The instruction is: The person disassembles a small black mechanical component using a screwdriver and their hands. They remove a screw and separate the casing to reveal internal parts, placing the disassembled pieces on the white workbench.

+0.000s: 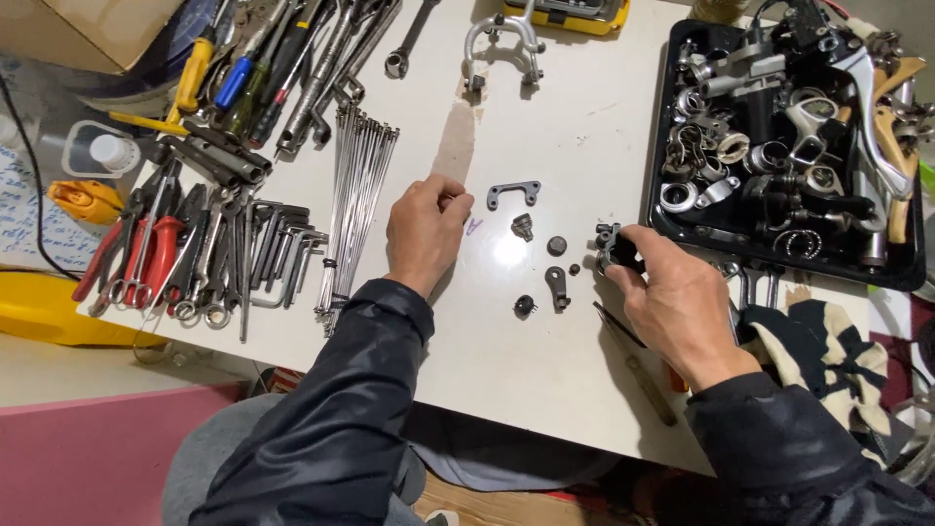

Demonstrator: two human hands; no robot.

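The white table [545,380] carries a black tray [654,166] of bike parts at its right edge and hand tools [243,146] at its left, over a pink floor (a home workbench, I'd guess). Between them lie small loose pieces [542,255], so I judge the dismantling partly done: the right hand [677,302] clamps a dark component [617,249] just left of the tray, while the left hand [426,229] rests curled and empty.

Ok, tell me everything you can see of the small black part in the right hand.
The small black part is a dark, blocky metal-looking piece with knobbly projections at its left end. It sits just above the white table, pinched between the fingertips of the right hand, which cover its right side, so its full shape cannot be told. It lies close to the loose dark pieces spread on the table, and left of the black tray of parts. The left hand does not touch it.
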